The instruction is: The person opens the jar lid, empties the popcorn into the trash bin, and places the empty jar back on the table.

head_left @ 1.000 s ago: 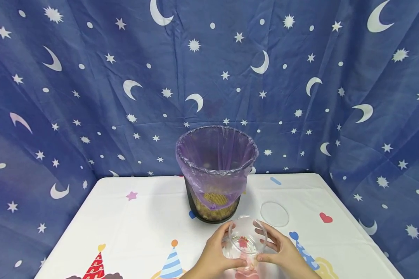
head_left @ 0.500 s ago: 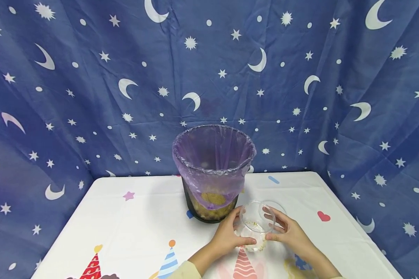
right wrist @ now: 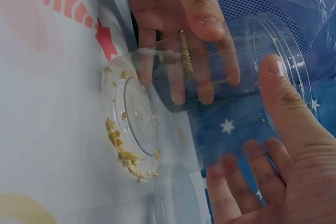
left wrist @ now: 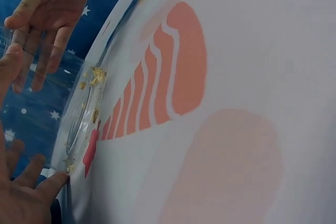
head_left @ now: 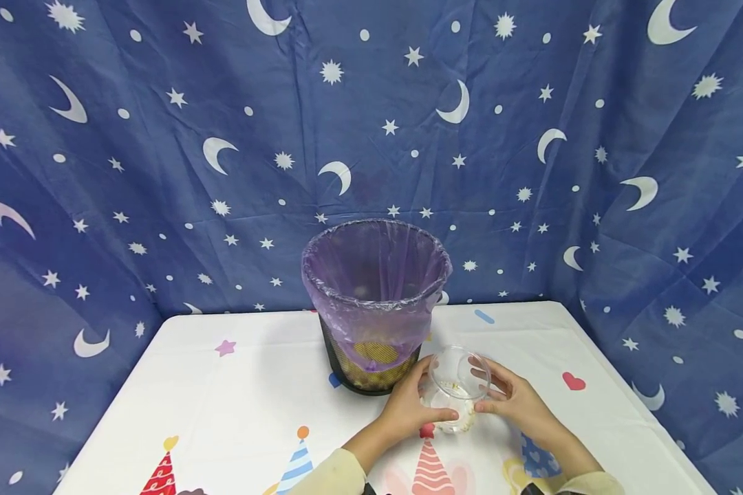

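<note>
A clear plastic jar (head_left: 460, 377) stands uncovered on the table, its mouth facing up. Yellowish crumbs (right wrist: 123, 153) lie around the inside of its base, thickest along one side in the right wrist view. My left hand (head_left: 405, 407) grips the jar's left side, thumb toward the front and fingers wrapped behind. From the right, my right hand (head_left: 523, 407) holds it the same way, thumb near the front of the wall. A clear round lid (right wrist: 176, 198) lies on the table beside the jar's base; my hand and the jar mostly hide it in the head view.
Just behind and left of the jar stands a black mesh bin (head_left: 371, 379), lined with a purple plastic bag (head_left: 380, 323) folded over its rim. The white tablecloth (head_left: 241, 392) has printed party hats. A blue star-and-moon curtain (head_left: 210, 206) hangs behind the table.
Both hands have moved the jar away from me and slightly right, up to where the lid lies. The crumbs show more clearly in its base, and both hands still hold it.
</note>
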The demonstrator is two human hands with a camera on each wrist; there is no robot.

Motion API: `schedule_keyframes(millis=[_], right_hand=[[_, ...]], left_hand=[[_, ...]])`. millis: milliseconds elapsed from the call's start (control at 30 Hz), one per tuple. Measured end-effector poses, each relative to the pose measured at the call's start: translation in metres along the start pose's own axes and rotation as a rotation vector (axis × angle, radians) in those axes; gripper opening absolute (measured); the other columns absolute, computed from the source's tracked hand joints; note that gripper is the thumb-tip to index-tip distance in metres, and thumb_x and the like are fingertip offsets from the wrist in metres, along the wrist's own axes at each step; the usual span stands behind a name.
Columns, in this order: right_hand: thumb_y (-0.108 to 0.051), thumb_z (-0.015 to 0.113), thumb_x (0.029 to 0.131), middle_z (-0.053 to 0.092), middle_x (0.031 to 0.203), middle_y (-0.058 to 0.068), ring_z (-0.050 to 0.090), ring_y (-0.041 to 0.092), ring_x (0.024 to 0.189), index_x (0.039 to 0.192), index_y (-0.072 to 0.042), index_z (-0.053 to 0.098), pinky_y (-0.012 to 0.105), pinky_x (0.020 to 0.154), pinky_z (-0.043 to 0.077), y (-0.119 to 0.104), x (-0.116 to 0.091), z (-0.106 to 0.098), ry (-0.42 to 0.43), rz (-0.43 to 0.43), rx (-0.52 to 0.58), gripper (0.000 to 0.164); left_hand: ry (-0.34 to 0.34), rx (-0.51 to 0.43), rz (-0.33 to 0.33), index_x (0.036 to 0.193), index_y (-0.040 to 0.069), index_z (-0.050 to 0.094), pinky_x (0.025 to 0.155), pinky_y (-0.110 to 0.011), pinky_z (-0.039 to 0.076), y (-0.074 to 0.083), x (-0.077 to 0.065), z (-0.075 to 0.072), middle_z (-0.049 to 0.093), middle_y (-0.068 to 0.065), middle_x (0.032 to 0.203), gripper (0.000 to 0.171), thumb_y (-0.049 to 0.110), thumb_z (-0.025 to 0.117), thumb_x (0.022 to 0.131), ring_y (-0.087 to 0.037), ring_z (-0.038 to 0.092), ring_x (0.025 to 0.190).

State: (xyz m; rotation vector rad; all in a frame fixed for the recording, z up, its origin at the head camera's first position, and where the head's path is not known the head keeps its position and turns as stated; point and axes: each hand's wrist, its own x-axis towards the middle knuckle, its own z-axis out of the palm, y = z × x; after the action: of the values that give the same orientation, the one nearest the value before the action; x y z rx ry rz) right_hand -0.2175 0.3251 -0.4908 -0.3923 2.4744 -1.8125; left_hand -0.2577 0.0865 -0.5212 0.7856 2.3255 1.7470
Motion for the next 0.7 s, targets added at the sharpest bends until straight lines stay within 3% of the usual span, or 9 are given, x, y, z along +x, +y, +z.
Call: schedule_keyframes(millis=[167, 700], right_hand=[[-0.009, 0.075, 0.085, 0.036, 0.155, 0.020, 0.047, -0.007, 0.128, 0.152, -0.004, 0.033, 0.022, 0.106, 0.044, 0.0006, 0.0028, -0.0025, 0.007, -0.002, -0.017, 0.079], [-0.009, 0.075, 0.086, 0.038, 0.155, 0.017, 0.046, -0.010, 0.125, 0.152, -0.007, 0.034, 0.014, 0.103, 0.042, 0.0080, 0.0034, -0.0087, 0.028, 0.028, -0.010, 0.078]], left_hand=[[-0.012, -0.027, 0.000, 0.152, 0.017, 0.033, 0.107, -0.046, 0.046, -0.0008, 0.0040, 0.0014, 0.045, -0.008, 0.149, 0.099, 0.030, 0.089, 0.072, -0.028, 0.046, 0.135], [-0.004, -0.028, -0.014, 0.153, 0.022, 0.032, 0.110, -0.042, 0.044, -0.0045, 0.0104, 0.0100, 0.045, -0.005, 0.149, 0.099, 0.031, 0.089, 0.073, -0.024, 0.046, 0.135]])
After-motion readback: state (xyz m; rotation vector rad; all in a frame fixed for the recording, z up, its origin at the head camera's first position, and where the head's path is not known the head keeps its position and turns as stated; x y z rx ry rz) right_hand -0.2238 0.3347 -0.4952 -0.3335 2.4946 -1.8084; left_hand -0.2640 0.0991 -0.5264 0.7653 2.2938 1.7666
